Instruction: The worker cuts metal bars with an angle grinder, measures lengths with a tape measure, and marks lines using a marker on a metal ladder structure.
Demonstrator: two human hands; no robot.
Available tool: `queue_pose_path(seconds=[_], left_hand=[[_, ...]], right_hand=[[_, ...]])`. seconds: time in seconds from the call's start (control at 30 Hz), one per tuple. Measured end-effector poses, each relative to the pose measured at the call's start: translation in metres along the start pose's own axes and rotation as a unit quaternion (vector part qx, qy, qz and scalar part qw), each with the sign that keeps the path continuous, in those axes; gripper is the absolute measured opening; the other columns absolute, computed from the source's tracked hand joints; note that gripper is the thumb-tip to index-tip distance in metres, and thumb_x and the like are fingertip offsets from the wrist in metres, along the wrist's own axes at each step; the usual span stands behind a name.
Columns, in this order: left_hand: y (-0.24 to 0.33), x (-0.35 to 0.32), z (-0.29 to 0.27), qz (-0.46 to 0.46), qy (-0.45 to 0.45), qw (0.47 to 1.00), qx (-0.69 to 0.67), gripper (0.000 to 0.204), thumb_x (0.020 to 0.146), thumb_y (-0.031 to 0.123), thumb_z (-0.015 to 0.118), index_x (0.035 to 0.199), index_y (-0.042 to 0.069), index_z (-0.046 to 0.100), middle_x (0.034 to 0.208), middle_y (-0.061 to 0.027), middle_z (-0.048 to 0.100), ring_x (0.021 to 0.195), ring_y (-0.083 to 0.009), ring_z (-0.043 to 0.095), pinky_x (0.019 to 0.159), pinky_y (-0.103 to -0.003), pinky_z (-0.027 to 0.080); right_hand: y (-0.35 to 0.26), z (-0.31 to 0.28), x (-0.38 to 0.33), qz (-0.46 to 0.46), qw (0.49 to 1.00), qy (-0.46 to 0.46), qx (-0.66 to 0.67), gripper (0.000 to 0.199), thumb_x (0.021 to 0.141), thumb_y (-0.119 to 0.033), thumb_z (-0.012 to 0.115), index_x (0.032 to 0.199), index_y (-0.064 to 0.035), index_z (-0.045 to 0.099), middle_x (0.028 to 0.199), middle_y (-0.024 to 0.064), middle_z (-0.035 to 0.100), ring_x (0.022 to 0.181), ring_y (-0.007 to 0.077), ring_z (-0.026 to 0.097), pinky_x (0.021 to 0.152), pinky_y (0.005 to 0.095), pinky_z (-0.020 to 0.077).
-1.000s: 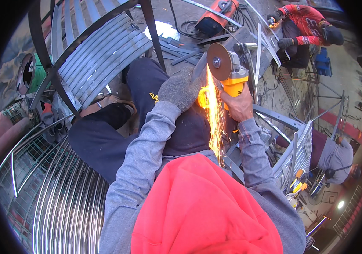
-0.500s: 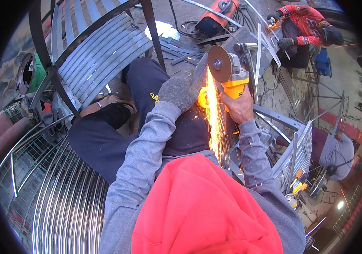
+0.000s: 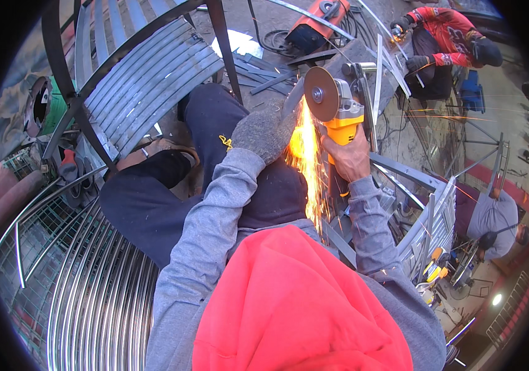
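Note:
My right hand (image 3: 350, 156), bare, is wrapped round the body of a yellow angle grinder (image 3: 342, 131). Its brown disc (image 3: 321, 94) is against the edge of a grey flat metal piece (image 3: 292, 101). Bright orange sparks (image 3: 305, 154) stream from there toward my lap and right forearm. A grey work glove covers my left hand (image 3: 263, 135), which is closed on the metal piece, left of the disc. The glove hides the piece's lower part.
A slatted metal frame (image 3: 153, 74) stands at upper left, shiny tubes (image 3: 100, 290) lie at lower left. An orange-and-black machine (image 3: 317, 25) sits beyond loose metal strips (image 3: 261, 77). One co-worker (image 3: 447, 37) grinds at upper right; another person (image 3: 490, 226) bends at right.
The spark stream has become broader and brighter near the disc. Both my hands and the grinder stay nearly in place. At right, the bending person has shifted slightly.

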State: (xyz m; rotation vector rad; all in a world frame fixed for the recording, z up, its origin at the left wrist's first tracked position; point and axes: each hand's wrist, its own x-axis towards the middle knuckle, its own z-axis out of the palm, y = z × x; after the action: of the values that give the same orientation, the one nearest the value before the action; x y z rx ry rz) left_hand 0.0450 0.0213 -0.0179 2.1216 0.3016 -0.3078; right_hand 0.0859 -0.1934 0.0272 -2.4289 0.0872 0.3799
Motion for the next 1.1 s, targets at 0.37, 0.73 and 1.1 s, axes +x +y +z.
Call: queue_pose_path(seconds=[0.37,0.73,1.1], left_hand=[[0.0020,-0.0012,-0.0010,0.003,0.011,1.000,-0.015,0.055,0.099,0.054,0.054,0.132,0.009,0.060,0.105,-0.0277,0.072,0.096,-0.0457,0.071,0.086,-0.054,0.055],[-0.0037,0.0016,0.0052,0.013,0.020,1.000,0.019,0.055,0.099,0.053,0.054,0.128,0.006,0.062,0.102,-0.0280,0.072,0.094,-0.0454,0.071,0.083,-0.054,0.056],[-0.0023,0.0006,0.0029,0.007,0.010,1.000,0.012,0.054,0.100,0.052,0.054,0.129,0.008,0.061,0.105,-0.0270,0.072,0.096,-0.0453,0.071,0.085,-0.054,0.055]], right_hand=[[0.0002,0.0004,-0.0007,-0.003,1.000,-0.002,-0.005,0.065,0.077,-0.025,0.084,0.128,0.0031,0.055,0.111,0.0164,0.071,0.098,0.0269,0.070,0.088,0.0384,0.0548],[-0.0037,-0.0006,-0.0030,-0.019,1.000,-0.002,-0.006,0.065,0.077,-0.025,0.084,0.129,0.0025,0.055,0.113,0.0152,0.070,0.098,0.0259,0.070,0.089,0.0381,0.0547],[-0.0023,0.0000,-0.0035,-0.007,1.000,-0.008,0.004,0.065,0.077,-0.026,0.085,0.127,0.0029,0.055,0.113,0.0147,0.070,0.097,0.0253,0.069,0.088,0.0370,0.0545]])
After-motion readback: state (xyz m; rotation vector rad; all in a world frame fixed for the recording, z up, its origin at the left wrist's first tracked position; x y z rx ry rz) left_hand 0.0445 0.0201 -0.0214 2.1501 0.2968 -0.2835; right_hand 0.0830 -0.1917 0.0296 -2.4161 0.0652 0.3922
